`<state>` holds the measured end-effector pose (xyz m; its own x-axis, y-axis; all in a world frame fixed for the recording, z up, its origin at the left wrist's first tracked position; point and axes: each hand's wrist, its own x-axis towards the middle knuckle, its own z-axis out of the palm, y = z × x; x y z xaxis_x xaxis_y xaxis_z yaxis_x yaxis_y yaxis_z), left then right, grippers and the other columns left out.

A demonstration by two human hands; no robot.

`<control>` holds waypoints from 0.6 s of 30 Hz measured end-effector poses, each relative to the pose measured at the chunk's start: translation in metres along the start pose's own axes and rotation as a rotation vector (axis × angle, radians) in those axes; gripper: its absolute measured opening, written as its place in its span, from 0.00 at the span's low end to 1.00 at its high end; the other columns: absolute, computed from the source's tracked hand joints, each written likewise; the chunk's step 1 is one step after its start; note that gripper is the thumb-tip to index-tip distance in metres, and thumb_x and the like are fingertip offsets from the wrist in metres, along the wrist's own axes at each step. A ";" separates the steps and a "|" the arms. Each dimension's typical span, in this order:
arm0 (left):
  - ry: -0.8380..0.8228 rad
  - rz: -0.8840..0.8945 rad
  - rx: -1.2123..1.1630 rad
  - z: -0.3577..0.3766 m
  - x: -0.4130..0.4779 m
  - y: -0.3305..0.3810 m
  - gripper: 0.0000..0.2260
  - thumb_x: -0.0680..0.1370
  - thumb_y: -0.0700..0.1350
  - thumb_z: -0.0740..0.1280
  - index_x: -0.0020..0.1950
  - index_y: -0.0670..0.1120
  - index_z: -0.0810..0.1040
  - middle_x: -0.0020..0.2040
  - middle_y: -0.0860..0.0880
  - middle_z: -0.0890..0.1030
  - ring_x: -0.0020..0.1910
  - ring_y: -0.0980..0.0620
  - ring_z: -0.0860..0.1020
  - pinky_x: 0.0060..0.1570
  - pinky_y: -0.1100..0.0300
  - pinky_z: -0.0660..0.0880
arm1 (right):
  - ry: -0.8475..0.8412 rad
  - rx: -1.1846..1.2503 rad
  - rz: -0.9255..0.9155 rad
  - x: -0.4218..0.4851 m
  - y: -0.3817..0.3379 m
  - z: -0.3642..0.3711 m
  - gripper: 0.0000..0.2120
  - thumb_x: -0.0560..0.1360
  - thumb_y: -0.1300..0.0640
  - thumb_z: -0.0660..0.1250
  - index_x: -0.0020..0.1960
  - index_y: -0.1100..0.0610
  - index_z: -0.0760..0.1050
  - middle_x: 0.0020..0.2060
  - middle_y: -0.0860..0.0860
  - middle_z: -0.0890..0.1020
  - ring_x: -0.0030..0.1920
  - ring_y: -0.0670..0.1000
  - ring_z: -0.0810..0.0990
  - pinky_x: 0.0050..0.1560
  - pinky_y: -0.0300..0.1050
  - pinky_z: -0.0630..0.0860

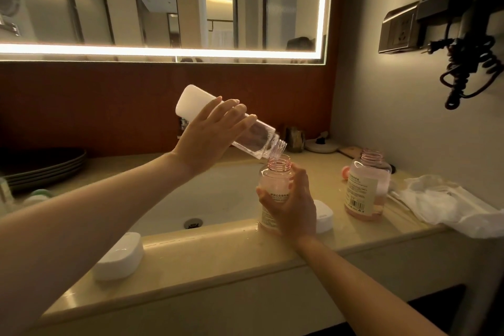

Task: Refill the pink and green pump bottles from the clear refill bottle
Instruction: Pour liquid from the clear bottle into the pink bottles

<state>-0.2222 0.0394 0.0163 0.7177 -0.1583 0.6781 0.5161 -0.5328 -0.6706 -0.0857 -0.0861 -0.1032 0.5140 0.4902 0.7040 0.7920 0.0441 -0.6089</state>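
Note:
My left hand [210,135] grips the clear refill bottle [256,142], tilted steeply with its open neck down, right over the mouth of a pink bottle [275,183]. My right hand [293,204] holds that pink bottle upright on the front rim of the counter; its pump is off. A second pink bottle [366,185], also open-topped, stands on the counter to the right. A pink pump part [345,172] lies just behind it. I cannot make out a green bottle for certain; something green [41,194] shows at the far left.
The sink basin [207,199] lies behind the held bottle. Two white caps or boxes [120,256] [323,215] sit on the counter rim. Stacked dark plates [43,166] stand at left, a crumpled white bag [441,204] at right, a hair dryer [463,35] on the wall.

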 end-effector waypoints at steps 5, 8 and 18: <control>-0.008 -0.252 -0.250 0.003 -0.021 0.021 0.32 0.63 0.37 0.77 0.64 0.44 0.67 0.58 0.43 0.75 0.57 0.44 0.73 0.60 0.48 0.70 | -0.042 -0.013 0.021 0.002 0.003 -0.001 0.37 0.66 0.41 0.71 0.66 0.54 0.58 0.62 0.51 0.71 0.56 0.51 0.75 0.45 0.39 0.73; -0.041 -0.392 -0.363 0.003 -0.033 0.034 0.36 0.61 0.40 0.78 0.64 0.45 0.65 0.58 0.43 0.75 0.56 0.44 0.75 0.59 0.50 0.71 | -0.066 -0.007 0.020 0.003 0.002 -0.002 0.38 0.66 0.41 0.71 0.67 0.54 0.58 0.63 0.51 0.71 0.58 0.52 0.75 0.47 0.40 0.73; -0.061 -0.836 -0.817 -0.013 -0.057 0.070 0.36 0.63 0.48 0.78 0.66 0.45 0.66 0.59 0.47 0.74 0.54 0.50 0.73 0.46 0.59 0.70 | -0.270 -0.014 -0.095 0.009 0.009 -0.028 0.44 0.65 0.29 0.59 0.73 0.49 0.50 0.68 0.51 0.69 0.64 0.51 0.71 0.54 0.50 0.76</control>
<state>-0.2331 -0.0003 -0.0656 0.3296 0.5226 0.7863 0.4001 -0.8317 0.3850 -0.0650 -0.1057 -0.0922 0.3321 0.6989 0.6334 0.8377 0.0901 -0.5387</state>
